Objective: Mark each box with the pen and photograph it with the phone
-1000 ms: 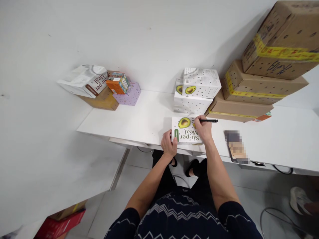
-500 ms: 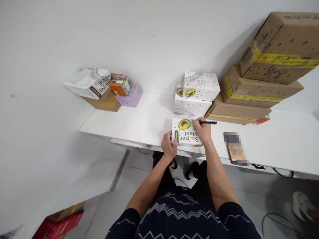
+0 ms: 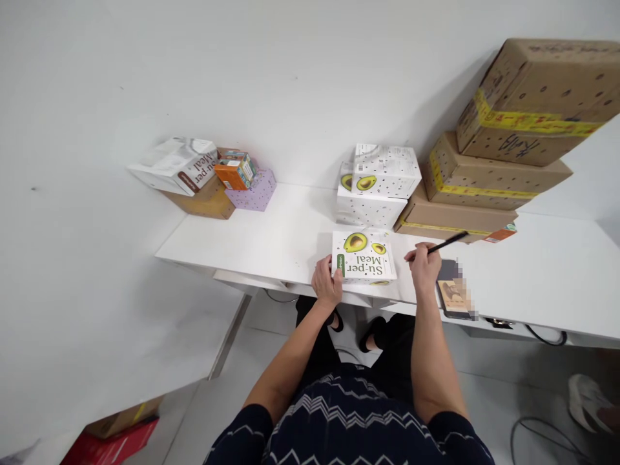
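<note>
A white "Su-per Meal" box with avocado pictures [image 3: 364, 257] lies flat near the front edge of the white table [image 3: 271, 239]. My left hand [image 3: 326, 284] grips its left end, fingers curled round the edge. My right hand [image 3: 423, 266] rests on the table just right of the box, closed on a black pen [image 3: 444, 243] that points up and to the right. A phone [image 3: 453, 295] lies immediately right of that hand.
Two more avocado boxes [image 3: 375, 184] are stacked behind the flat one. Taped cardboard cartons [image 3: 489, 174] pile up at the right against the wall. At the far left corner sit a white meal box [image 3: 175, 165], an orange carton [image 3: 233, 171] and a purple box [image 3: 252, 190].
My right hand has left the top of the box and moved right onto the table beside the phone, taking the pen along. The left hand has kept its hold.
</note>
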### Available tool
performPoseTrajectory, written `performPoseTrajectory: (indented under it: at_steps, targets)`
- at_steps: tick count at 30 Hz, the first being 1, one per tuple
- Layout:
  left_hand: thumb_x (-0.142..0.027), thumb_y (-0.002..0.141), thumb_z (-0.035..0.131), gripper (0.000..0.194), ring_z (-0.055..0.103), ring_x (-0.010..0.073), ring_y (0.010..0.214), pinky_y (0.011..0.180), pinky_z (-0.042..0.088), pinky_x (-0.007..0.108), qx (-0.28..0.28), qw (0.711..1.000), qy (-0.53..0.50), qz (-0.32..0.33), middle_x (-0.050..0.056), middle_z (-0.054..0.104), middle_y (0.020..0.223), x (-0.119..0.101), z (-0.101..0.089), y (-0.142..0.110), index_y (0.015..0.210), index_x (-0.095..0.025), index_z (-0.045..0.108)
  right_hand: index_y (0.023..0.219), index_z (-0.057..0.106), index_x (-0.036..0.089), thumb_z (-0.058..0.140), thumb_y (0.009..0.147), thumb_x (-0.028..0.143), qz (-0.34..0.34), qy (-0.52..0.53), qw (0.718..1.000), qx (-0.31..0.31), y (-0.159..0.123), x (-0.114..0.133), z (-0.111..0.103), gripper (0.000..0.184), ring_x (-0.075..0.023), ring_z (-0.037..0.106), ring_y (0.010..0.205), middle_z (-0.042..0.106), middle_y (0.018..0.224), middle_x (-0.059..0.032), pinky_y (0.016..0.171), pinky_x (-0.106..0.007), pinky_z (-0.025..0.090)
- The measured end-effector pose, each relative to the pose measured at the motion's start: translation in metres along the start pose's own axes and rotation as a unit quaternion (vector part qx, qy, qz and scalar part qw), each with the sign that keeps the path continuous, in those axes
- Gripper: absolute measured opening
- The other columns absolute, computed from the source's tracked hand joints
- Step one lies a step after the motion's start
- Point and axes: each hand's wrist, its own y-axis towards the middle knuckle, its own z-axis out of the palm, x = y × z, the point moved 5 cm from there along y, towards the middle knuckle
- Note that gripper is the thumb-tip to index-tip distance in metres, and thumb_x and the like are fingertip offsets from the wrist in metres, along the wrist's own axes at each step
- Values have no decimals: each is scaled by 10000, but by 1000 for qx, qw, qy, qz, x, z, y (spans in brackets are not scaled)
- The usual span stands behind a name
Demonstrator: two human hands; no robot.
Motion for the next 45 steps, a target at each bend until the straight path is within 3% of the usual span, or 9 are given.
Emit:
performPoseTrajectory:
  at_steps: [4,10,14,19,23,32,35,39,45]
  targets:
    - [-487,953,262,513,595,250,957,815,452,363,-8,1000,6,8,142,630,1077,-2,0,1,1223,-140,526,784,561,206,467,817,335,-12,-286,949,135,-3,-26,-8,163,-199,592,615,597,542,-20,621,-290,408]
    - [-484,958,266,508,597,243,962,814,451,354,-4,1000,7,10,144,629,1089,-1,-1,0,1230,-142,525,1010,638,173,583,757,388,-11,-327,932,157,-9,-47,2,337,-239,601,740,649,733,-70,684,-318,413]
    - [-503,958,261,523,600,246,985,822,451,355,2,1000,11,5,146,626,1112,1,0,-1,1238,-147,522,1155,628,143,536,790,436,-54,-339,933,110,-13,-39,-12,477,-253,601,862,642,959,-129,806,-362,441]
    - [-508,958,259,523,603,251,990,824,451,361,1,1000,5,9,146,632,1105,0,0,0,1235,-150,521,1348,475,83,571,774,545,-37,-452,890,-56,-22,-37,-79,743,-426,439,1196,482,1317,-270,935,-545,384]
    - [-518,959,246,540,605,252,981,812,451,361,-7,1000,6,10,151,632,1096,-2,-1,0,1229,-143,526,1368,431,50,596,705,667,77,-501,862,-10,-26,-58,-111,921,-471,387,1249,431,1395,-281,976,-580,367]
    - [-501,961,256,526,599,251,962,799,454,359,-3,1000,12,15,145,630,1089,0,0,0,1230,-137,524,1397,435,103,525,775,590,69,-498,864,-2,-26,-58,-106,795,-468,447,1200,523,1303,-278,920,-609,386]
    - [-489,963,266,511,602,245,954,799,452,351,-4,1000,11,19,142,631,1080,0,0,0,1230,-139,525,1424,417,87,600,716,583,89,-414,906,0,-28,-59,-114,884,-444,496,1190,576,1246,-269,946,-585,401]
    - [-488,962,272,507,603,237,944,791,453,341,-15,1000,10,23,139,635,1075,-1,-1,0,1221,-138,532,1368,496,143,693,632,552,149,-57,986,41,-46,-60,-115,865,-296,653,958,670,1125,-151,843,-430,519]
    - [-476,963,261,504,606,238,955,790,454,341,-14,1000,21,19,141,639,1086,1,0,0,1226,-138,528,1123,648,195,570,699,602,237,371,878,187,-91,-27,-69,593,-283,681,910,711,1075,-138,717,-429,580]
